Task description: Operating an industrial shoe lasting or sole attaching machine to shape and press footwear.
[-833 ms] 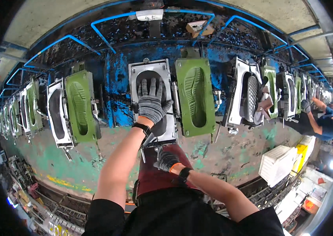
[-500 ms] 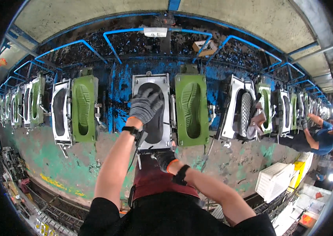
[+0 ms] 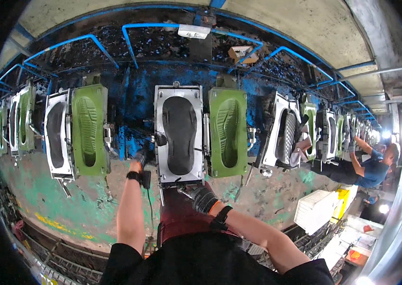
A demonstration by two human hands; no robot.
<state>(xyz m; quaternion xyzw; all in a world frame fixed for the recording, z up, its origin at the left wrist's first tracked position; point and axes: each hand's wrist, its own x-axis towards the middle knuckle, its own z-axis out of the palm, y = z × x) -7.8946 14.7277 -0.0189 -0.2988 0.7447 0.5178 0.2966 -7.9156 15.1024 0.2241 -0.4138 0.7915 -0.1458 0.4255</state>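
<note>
In front of me is a sole mould, its silvery half [image 3: 158, 114] holding a dark sole-shaped insert [image 3: 179, 135]. Hinged on its right is a green half [image 3: 215, 164] with a ribbed sole-shaped cavity. My left hand [image 3: 142, 156], in a dark grey knit glove, is beside the silvery half's left side; its fingers blend into the dark background. Below the mould's near edge, my right hand [image 3: 204, 200], gloved alike, is closed round a short metal handle [image 3: 186, 191]. A dark cord hangs by my left wrist.
Similar opened moulds stand in a row, including a green half [image 3: 90, 142] to the left. Blue tube rails [image 3: 153, 25] arch behind. On the right, a co-worker [image 3: 369, 164] reaches toward another mould. A white crate [image 3: 312, 211] stands at lower right.
My left hand has lifted off the dark insert and moved left and down to the mould's side. My right hand stays at the near edge. The view has shifted slightly.
</note>
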